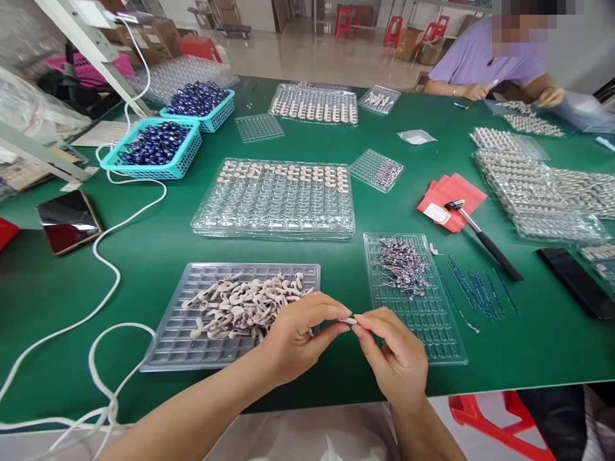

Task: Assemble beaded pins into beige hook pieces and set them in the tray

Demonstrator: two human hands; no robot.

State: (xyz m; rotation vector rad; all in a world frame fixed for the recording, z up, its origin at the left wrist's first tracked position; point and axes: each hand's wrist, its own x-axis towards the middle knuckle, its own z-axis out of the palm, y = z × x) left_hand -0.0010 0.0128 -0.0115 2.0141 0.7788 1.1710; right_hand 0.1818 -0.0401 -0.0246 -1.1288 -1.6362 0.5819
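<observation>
Between my two hands is a small white earbud shell point(348, 321), partly hidden by fingertips. My left hand point(302, 333) pinches one end with thumb and forefinger. At the other end, my right hand point(394, 352) has its thumb and fingers pressed together on it; whether a finer part is also in them I cannot tell. Left of my hands lies a grey grid tray point(168, 333) with a heap of white earbud shells point(245, 304). To the right, a clear tray point(432, 333) bears a pile of tiny wired parts point(402, 266).
A large clear blister tray point(269, 211) with rows of earbud pieces lies ahead. Turquoise baskets point(177, 168) hold dark blue pieces. Rightward are a hammer point(485, 240), red packets point(451, 192), blue sticks point(473, 294) and a black phone point(576, 282). Another person point(480, 57) works across the table.
</observation>
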